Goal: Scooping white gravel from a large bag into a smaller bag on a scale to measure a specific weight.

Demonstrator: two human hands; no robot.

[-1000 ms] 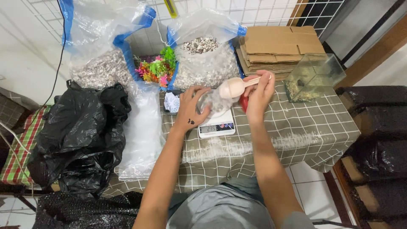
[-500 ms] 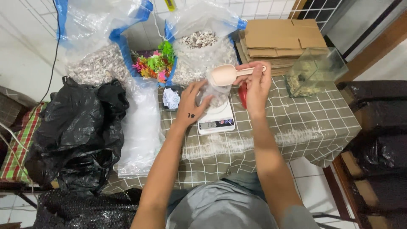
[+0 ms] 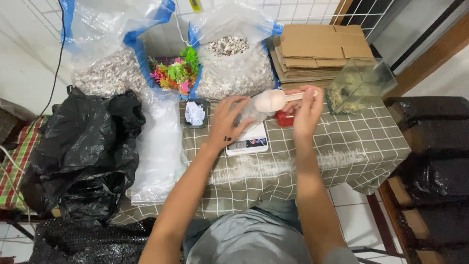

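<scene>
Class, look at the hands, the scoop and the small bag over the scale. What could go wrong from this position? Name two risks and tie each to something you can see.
1. The right hand holds the pale plastic scoop tipped at the small clear bag that the left hand steadies; its contents could miss the narrow mouth and scatter over the checked tablecloth.
2. The left hand may press on the white digital scale under the bag, skewing its reading.

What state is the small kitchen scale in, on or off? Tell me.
On. The scale, under the clear bag in the left hand, has a lit display with dark digits; the right hand holds a pink scoop above it.
</scene>
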